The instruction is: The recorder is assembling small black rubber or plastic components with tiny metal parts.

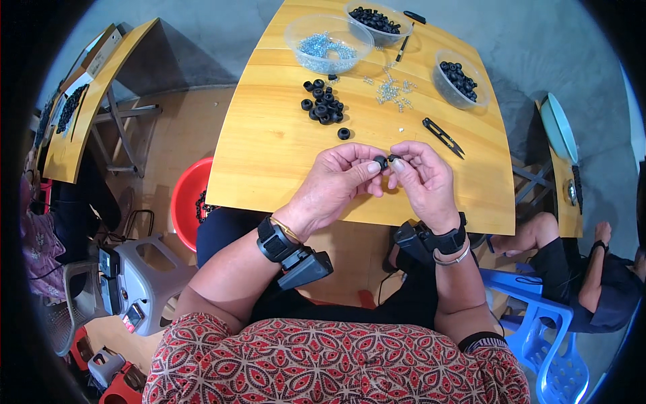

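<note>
A glossy black ball point(381, 161) is pinched between thumb and forefinger of the left hand point(343, 174), above the table point(262, 158) close to its near edge. By the right hand point(424, 180), a small dark piece point(393, 159) is pinched in the same way, just beside the ball; whether the two are touching cannot be told. The other fingers of both hands are loosely curled.

Farther in, toward the far edge, smooth rounded black balls point(324, 108) are heaped, with a single ball point(344, 134) set apart on the near side. To the right of the heap, tiny glassy pieces point(390, 91) are scattered over the yellow wood grain. Slim black snips point(443, 138) are laid slantwise toward the right edge.

Three translucent plastic bowls are ranged beyond: a wide round one point(294, 54) filled with pale blue glittering bits, one point(404, 35) by the far edge heaped with matte black parts, and one point(464, 102) near the right edge holding rounded black pieces. Beside the left edge, a red plastic tub point(180, 222) is seen below.
</note>
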{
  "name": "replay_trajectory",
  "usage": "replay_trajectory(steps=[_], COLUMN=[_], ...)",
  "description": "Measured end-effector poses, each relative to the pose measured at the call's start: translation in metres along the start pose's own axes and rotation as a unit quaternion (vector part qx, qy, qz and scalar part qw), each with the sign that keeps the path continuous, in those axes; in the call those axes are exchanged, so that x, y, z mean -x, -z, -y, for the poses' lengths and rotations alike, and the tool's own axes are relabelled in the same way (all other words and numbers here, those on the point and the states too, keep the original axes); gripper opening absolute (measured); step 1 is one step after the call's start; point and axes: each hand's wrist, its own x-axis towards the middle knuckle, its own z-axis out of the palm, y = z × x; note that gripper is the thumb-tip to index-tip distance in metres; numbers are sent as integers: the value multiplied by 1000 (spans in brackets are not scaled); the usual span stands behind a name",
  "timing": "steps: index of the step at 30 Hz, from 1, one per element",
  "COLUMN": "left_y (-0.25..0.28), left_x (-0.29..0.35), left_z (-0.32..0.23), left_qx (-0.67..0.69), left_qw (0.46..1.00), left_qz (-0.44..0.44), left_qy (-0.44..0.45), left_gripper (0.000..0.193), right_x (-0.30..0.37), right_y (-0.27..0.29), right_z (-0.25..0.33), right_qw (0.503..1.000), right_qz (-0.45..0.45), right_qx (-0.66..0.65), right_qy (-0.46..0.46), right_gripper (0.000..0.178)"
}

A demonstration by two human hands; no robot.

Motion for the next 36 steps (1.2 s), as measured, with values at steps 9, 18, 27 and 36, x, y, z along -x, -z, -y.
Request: replay_trajectory(steps=[9,18,27,36], left_y=[0,1,2,0], left_x=[0,-1,-2,-1], left_z=[0,2,4,5], left_qx=[-8,3,-8,-54], left_qw=[1000,1000,999,997], left_qz=[-4,-8,-34,-43], left_qy=[7,-10,-31,-47], left_gripper=[17,17,17,18], right_x=[-3,-4,1,1], right_y=[2,4,-1,-1], right_z=[0,7,6,7], right_qw=[999,996,990,979], right_qz=[15,10,-11,-10], right_qx=[-24,-15,141,200], right_qy=[-43,-86,3,33], right_gripper=[14,8,8,9])
